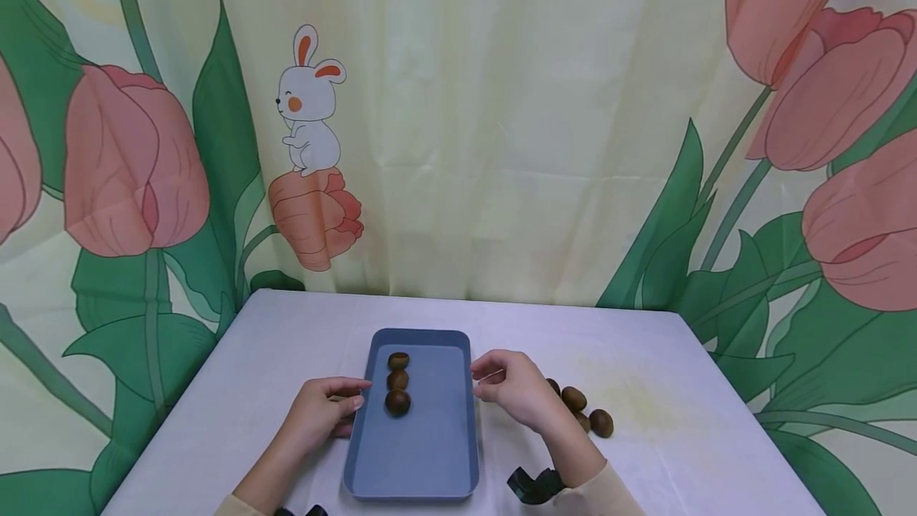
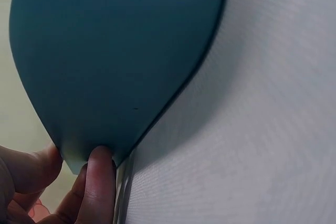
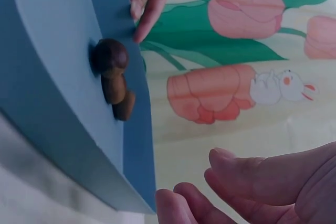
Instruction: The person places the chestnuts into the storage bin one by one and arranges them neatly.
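Observation:
A blue-grey rectangular tray lies on the table between the two hands. Three brown chestnuts sit in a line on its left half, towards the far end; they also show in the right wrist view as chestnuts. Against the tray's left side, the left hand has its fingertips at the outer wall, seen close up in the left wrist view as a finger on the wall. The right hand is at the right rim, thumb and fingers apart with nothing between them.
Several loose chestnuts lie on the white tablecloth to the right, partly hidden behind the right wrist. A black wrist device sits below the right forearm. A curtain with tulips and a rabbit hangs behind the table.

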